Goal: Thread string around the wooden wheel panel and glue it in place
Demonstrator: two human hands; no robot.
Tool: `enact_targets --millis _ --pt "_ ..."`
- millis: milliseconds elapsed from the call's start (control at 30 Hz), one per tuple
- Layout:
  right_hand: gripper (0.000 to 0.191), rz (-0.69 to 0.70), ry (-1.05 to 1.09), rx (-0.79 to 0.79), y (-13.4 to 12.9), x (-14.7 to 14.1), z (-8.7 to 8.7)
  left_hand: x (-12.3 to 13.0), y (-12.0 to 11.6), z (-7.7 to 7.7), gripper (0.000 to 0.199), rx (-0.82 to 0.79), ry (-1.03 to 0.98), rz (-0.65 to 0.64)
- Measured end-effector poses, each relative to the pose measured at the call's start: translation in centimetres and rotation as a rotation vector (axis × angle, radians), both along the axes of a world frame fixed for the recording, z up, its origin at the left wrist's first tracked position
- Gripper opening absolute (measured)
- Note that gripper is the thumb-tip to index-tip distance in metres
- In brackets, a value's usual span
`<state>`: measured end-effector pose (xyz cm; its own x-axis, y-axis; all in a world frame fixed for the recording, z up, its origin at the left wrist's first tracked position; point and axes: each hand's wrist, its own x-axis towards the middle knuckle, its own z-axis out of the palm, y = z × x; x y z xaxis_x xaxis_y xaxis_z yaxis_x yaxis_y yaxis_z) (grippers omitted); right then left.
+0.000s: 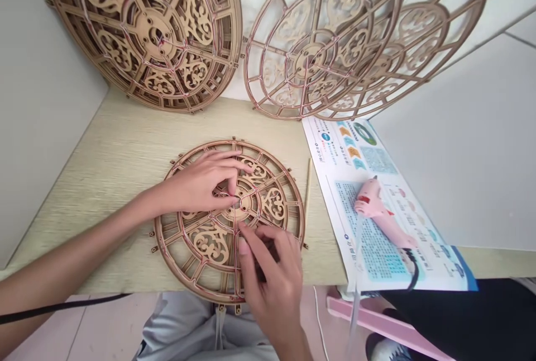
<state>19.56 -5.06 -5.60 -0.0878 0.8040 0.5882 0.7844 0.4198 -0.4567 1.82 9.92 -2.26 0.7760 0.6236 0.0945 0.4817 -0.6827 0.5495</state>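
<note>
A round brown openwork wheel (274,203) with spokes, rings and scroll-shaped panels lies flat on the table's front part. Thin reddish and whitish lines run along its spokes and rings. Over its hub, my left hand (201,182) brings thumb and forefinger close together, while its other fingers stretch across the wheel. My right hand (272,271) is closed just below the hub, with thumb and forefinger at a spoke. Whatever either fingertip pair pinches is too small or hidden to name.
A similar thick wheel (154,31) leans at the back left, and two thinner wheels (310,59) lean at the back right. A pink glue gun (383,213) rests on a printed sheet (347,227). Beside the wheel lies a thin stick (308,188) on the table (125,126).
</note>
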Motion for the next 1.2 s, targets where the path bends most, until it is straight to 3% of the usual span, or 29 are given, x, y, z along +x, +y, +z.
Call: enact_targets --millis 133,400,633,1200 --pt "0.032 0.009 -0.097 -0.044 0.0 0.0 0.0 -0.1 0.1 -0.3 0.019 0.016 -0.014 -0.001" --pt "0.030 0.001 -0.095 -0.056 0.0 -0.2 -0.5 -0.2 0.0 -0.6 0.016 0.034 -0.006 0.014" --pt "0.030 -0.004 -0.065 -0.029 -0.1 -0.3 -0.8 -0.3 -0.1 -0.1 0.023 -0.008 0.020 0.003" --pt "0.029 -0.004 -0.045 -0.057 0.0 -0.3 -0.7 -0.3 -0.3 0.6 0.018 0.028 0.069 0.004"
